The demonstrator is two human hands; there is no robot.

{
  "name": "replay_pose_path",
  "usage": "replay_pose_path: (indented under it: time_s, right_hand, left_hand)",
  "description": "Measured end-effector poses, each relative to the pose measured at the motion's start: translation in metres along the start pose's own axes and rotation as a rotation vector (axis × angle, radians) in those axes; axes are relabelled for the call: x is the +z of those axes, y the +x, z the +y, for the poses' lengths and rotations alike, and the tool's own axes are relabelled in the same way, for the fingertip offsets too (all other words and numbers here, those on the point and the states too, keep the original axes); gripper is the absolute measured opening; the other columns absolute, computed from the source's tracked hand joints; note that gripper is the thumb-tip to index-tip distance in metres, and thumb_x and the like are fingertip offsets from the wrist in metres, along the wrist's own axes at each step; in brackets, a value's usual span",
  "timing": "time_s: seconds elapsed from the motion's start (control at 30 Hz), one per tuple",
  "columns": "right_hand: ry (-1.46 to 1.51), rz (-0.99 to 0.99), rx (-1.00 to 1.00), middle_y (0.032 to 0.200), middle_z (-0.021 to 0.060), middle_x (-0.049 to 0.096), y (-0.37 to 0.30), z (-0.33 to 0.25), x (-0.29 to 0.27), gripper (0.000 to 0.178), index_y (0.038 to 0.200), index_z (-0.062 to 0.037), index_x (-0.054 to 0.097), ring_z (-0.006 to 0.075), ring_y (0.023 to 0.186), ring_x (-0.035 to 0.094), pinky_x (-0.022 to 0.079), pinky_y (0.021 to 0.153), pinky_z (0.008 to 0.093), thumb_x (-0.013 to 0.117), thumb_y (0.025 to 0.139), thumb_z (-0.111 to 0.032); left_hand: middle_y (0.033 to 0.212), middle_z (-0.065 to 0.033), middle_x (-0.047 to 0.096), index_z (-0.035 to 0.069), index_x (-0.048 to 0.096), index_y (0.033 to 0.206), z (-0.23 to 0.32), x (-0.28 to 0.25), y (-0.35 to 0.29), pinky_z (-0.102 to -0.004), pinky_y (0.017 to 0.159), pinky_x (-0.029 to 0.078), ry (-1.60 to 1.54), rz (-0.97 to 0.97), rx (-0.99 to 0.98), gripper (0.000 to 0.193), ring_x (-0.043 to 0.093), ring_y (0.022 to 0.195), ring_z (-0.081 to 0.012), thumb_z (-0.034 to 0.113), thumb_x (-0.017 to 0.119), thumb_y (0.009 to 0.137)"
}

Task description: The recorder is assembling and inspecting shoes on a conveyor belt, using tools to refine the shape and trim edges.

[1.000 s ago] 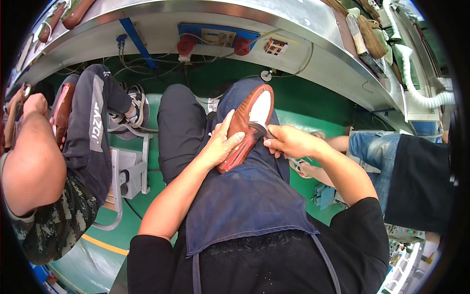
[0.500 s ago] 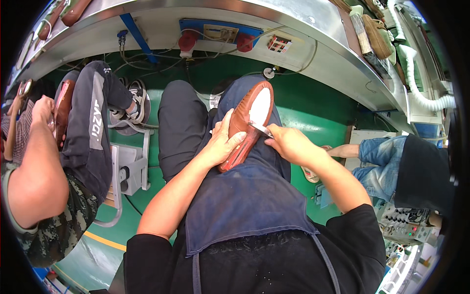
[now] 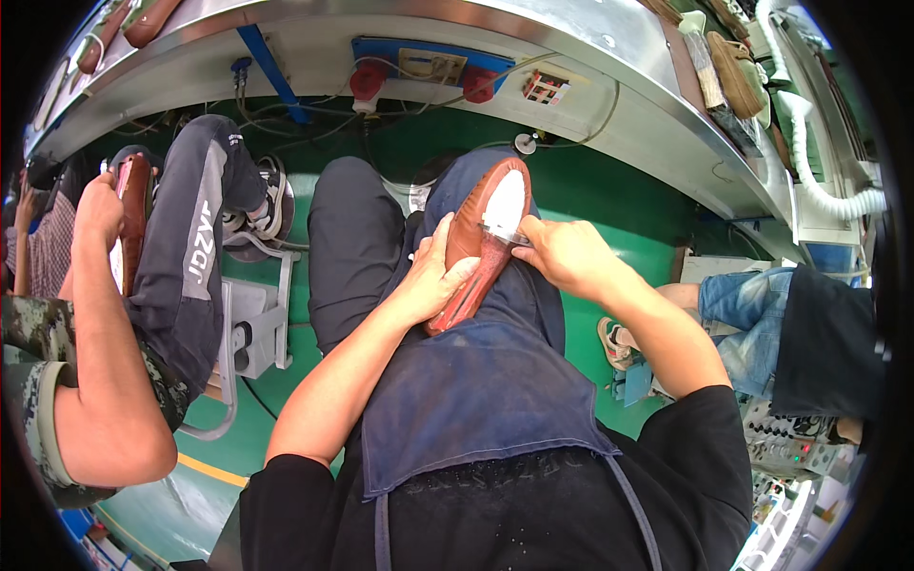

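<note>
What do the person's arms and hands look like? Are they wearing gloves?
No gloves. The left hand and right hand are bare, and so are both forearms. Black short sleeves cover the upper arms. No watch, ring or bracelet shows.

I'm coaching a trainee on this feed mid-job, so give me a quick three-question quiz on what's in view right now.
1. True or false: the brown shoe lies sole up on the person's lap.
2. Which hand steadies the shoe from the side? A. left hand B. right hand
3. Fill in: the right hand works at the edge of the shoe's ____ insole panel.

Key: 1 true; 2 A; 3 white.
</note>
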State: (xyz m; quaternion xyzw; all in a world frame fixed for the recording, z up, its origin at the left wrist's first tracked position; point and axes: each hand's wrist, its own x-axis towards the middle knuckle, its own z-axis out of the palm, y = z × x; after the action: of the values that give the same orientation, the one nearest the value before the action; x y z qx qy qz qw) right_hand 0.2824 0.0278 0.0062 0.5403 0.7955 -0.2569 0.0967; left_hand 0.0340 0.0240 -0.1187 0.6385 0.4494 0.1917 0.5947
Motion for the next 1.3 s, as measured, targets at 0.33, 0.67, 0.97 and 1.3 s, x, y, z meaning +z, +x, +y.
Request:
replay_pose_path:
  time_s: [0.33,0.67,0.97,1.3]
  right_hand:
    - [0.069,0.537,-0.076,0.093,0.0168,0.070,0.004,0.025,0.072,0.026,0.102,-0.0061,0.055,0.0409,0.083,0.070,0.055,0.068,0.0518,0.073,0.095,-0.023]
    - [0.313,0.063,0.026,0.100,0.0278,0.070,-0.037,-0.049,-0.027,0.063,0.156,-0.0084,0.038,0.0481,0.089,0.069,0.054,0.076,0.0547,0.065,0.099,-0.011]
    - [0.097,0.256,-0.225,0.102,0.0161,0.066,-0.020,-0.037,0.029,0.077,0.164,-0.0199,0.034,0.0381,0.088,0.070,0.058,0.073,0.0479,0.058,0.093,0.001]
    - [0.141,0.315,-0.291,0.100,0.0152,0.068,-0.029,-0.050,0.044,0.076,0.163,-0.0213,0.036,0.0377,0.085,0.071,0.058,0.069,0.0475,0.059,0.094,-0.001]
  left_hand:
    - [0.151,-0.0379,0.043,-0.003,0.015,0.164,0.012,0.005,0.008,-0.0502,0.120,0.038,0.202,0.070,-0.001,0.105,0.045,0.143,-0.0493,0.056,0.067,0.094]
    - [0.151,-0.0365,0.047,-0.004,0.020,0.161,0.003,0.004,0.005,-0.0499,0.117,0.042,0.096,0.053,0.049,0.095,0.049,0.142,-0.0482,0.049,0.066,0.097]
    - [0.151,-0.0334,0.048,-0.002,0.026,0.157,-0.003,0.003,0.003,-0.0503,0.118,0.040,0.002,0.000,0.100,0.088,0.047,0.143,-0.0481,0.040,0.072,0.095]
    - [0.161,-0.0388,0.030,-0.006,-0.002,0.164,-0.012,0.003,0.004,-0.0467,0.125,0.034,-0.008,-0.085,0.044,0.134,0.034,0.154,-0.0456,0.046,0.089,0.080]
